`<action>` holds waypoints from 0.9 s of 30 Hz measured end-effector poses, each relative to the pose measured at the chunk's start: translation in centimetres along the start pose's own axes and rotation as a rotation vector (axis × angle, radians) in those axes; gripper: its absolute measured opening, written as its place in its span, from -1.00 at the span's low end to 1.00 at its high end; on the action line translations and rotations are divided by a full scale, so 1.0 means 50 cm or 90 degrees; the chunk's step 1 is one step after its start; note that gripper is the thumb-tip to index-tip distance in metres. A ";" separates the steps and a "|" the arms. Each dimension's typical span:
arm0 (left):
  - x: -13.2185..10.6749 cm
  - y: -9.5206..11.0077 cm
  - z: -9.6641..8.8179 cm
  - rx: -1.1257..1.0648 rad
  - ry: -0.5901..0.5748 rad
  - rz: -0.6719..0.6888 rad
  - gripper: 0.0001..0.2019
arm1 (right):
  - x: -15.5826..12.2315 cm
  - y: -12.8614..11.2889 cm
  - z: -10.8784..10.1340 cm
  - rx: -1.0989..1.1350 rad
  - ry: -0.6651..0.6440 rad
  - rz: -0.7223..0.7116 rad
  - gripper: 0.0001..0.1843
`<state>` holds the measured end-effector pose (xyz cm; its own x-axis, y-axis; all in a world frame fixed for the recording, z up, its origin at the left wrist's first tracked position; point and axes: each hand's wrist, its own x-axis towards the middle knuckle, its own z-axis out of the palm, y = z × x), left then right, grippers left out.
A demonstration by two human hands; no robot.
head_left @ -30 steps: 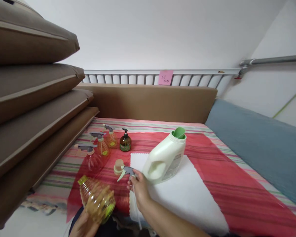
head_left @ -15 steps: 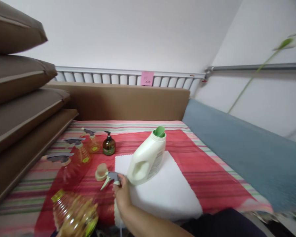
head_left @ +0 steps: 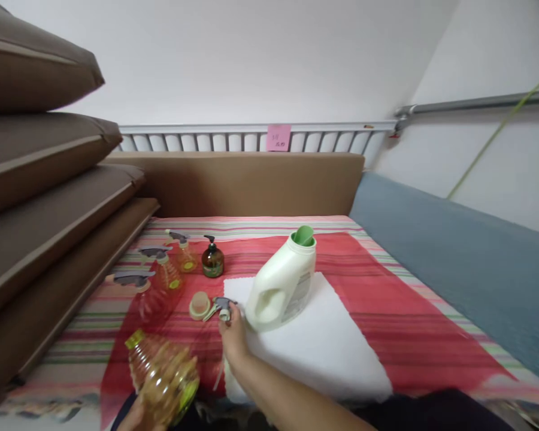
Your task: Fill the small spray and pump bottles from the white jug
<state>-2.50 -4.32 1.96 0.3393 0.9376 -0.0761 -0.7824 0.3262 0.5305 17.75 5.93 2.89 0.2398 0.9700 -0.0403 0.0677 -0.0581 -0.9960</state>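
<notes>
My left hand (head_left: 137, 414) grips a clear yellow spray bottle (head_left: 164, 377) without its top, tilted toward the upper left, with the neck open; the fingers show through the plastic. In my right hand (head_left: 234, 336) is a grey and white trigger spray head (head_left: 225, 305), its thin tube (head_left: 218, 377) hanging down below. Just left of the spray head lies a cream bottle cap (head_left: 200, 304). Right of it, a large white detergent jug (head_left: 276, 293) with a green spout (head_left: 303, 236) stands on a white cloth (head_left: 327, 353).
Three spray bottles with grey heads stand at the left: a pink one (head_left: 149, 302), an orange one (head_left: 169, 276) and a yellow one (head_left: 187, 258). Beside them is a brown pump bottle (head_left: 212, 261). Stacked brown cushions (head_left: 58, 191) rise at the left edge.
The view has shifted, so everything sits further right. The spray head in my right hand has turned so that its underside shows. My left hand still holds the bottle.
</notes>
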 end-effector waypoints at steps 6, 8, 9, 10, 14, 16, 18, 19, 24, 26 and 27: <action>0.011 -0.016 -0.029 -0.076 -0.128 0.031 -0.65 | -0.040 -0.076 -0.034 -0.194 -0.096 -0.018 -0.28; 0.009 -0.017 -0.034 -0.074 -0.125 0.023 -0.66 | -0.072 -0.096 -0.076 -0.231 -0.134 -0.043 -0.36; 0.009 -0.017 -0.037 -0.070 -0.122 0.019 -0.67 | -0.088 -0.103 -0.104 -0.239 -0.157 -0.064 -0.44; 0.008 -0.018 -0.042 -0.066 -0.118 0.019 -0.66 | -0.103 -0.109 -0.136 -0.237 -0.171 -0.088 -0.53; 0.014 -0.024 -0.057 -0.044 -0.096 0.026 -0.58 | -0.130 -0.123 -0.257 -0.125 -0.077 -0.145 -0.64; 0.020 -0.026 -0.058 -0.022 -0.091 0.021 -0.55 | -0.123 -0.126 -0.285 -0.056 -0.021 -0.108 -0.57; 0.025 -0.026 -0.052 -0.004 -0.087 0.018 -0.53 | -0.106 -0.128 -0.284 -0.001 -0.008 -0.066 -0.44; 0.027 -0.025 -0.047 0.002 -0.086 0.017 -0.54 | -0.096 -0.128 -0.275 0.021 -0.009 -0.050 -0.37; 0.026 -0.022 -0.010 0.025 -0.044 0.026 -0.61 | -0.034 -0.132 -0.209 0.094 0.001 -0.065 -0.29; 0.024 -0.020 0.005 0.035 -0.013 0.026 -0.59 | -0.012 -0.141 -0.193 0.111 0.003 -0.083 -0.39; 0.023 -0.020 0.010 0.040 0.000 0.024 -0.58 | -0.003 -0.146 -0.188 0.117 0.004 -0.084 -0.44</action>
<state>-1.06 -3.61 1.79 0.3100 0.9492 -0.0547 -0.7603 0.2820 0.5852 26.33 4.01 10.94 0.2460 0.9649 0.0915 -0.0785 0.1139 -0.9904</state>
